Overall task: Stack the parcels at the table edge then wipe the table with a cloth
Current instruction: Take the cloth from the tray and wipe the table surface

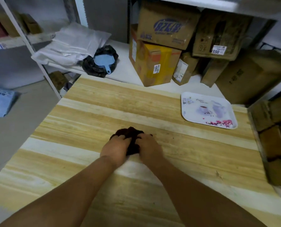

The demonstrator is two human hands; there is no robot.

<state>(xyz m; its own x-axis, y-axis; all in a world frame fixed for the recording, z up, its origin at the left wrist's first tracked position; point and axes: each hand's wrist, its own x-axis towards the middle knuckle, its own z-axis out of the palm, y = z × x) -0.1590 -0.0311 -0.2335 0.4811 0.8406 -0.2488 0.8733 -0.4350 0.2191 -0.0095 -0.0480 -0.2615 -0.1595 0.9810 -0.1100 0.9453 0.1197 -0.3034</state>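
Both hands are pressed onto a bunched dark brown cloth near the middle of the pale striped wooden table. The cloth is gripped from the left by the left hand and from the right by the right hand, fingers curled into its folds, with fabric showing between and beyond the fingertips. Stacked brown cardboard parcels are seen at the right table edge. A white floral tray lies at the far right, well apart from the cloth.
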